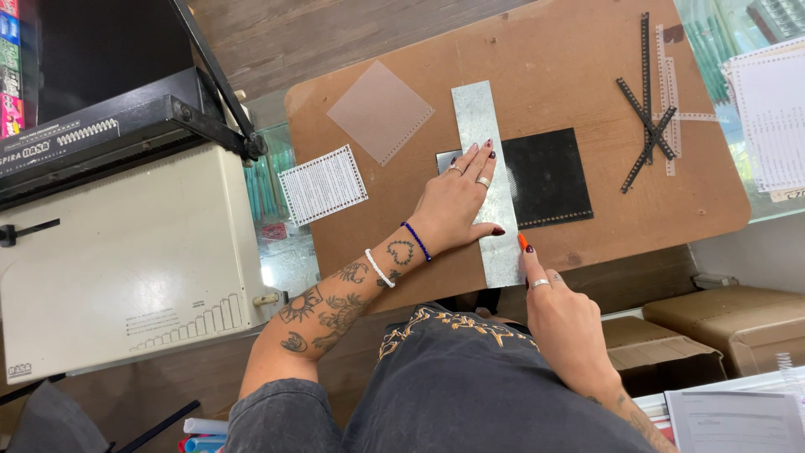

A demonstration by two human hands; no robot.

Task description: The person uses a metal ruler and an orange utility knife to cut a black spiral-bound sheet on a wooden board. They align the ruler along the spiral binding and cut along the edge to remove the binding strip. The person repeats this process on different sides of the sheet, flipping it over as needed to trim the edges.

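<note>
My left hand (459, 197) lies flat, fingers spread, pressing on a long metal strip (480, 113) that runs across a brown board (553, 59). A black punched sheet (545, 172) lies under the strip's right side, its left edge hidden by the strip and my hand. My right hand (558, 306) is at the near end of the strip, holding a small orange-tipped tool (522, 242) against the strip's right edge.
A translucent punched cover (380, 109) and a printed white sheet (323, 184) lie left of the strip. Black and white punched strips (647, 126) lie at the board's far right. A beige binding machine (126, 252) stands at left. Cardboard boxes (738, 323) sit lower right.
</note>
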